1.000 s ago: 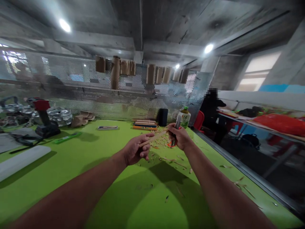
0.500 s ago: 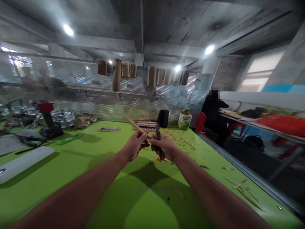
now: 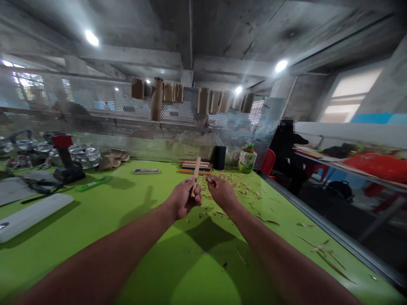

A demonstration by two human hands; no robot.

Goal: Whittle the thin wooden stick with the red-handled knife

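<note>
My left hand (image 3: 186,197) is closed around a light wooden stick (image 3: 196,168), which stands nearly upright with its upper end pointing away from me. To its right, my right hand (image 3: 222,192) is wrapped round a knife (image 3: 213,184). Only a bit of red and a short piece of its metal show; the fingers cover the rest. The knife and the stick are a small gap apart. Thin wood shavings (image 3: 244,184) are scattered on the green table (image 3: 143,245) around and beyond my right hand.
Behind my hands lie a stack of sticks (image 3: 193,165), a black box-like object (image 3: 219,157) and a green-capped bottle (image 3: 247,159). At left are a cordless tool (image 3: 65,159), a green cutter (image 3: 93,184) and a long white case (image 3: 34,216). A person in black (image 3: 286,148) sits at right.
The stick has turned from slanting left to nearly upright. My right hand has tilted the knife, so less of it shows, and has moved slightly away from my left hand.
</note>
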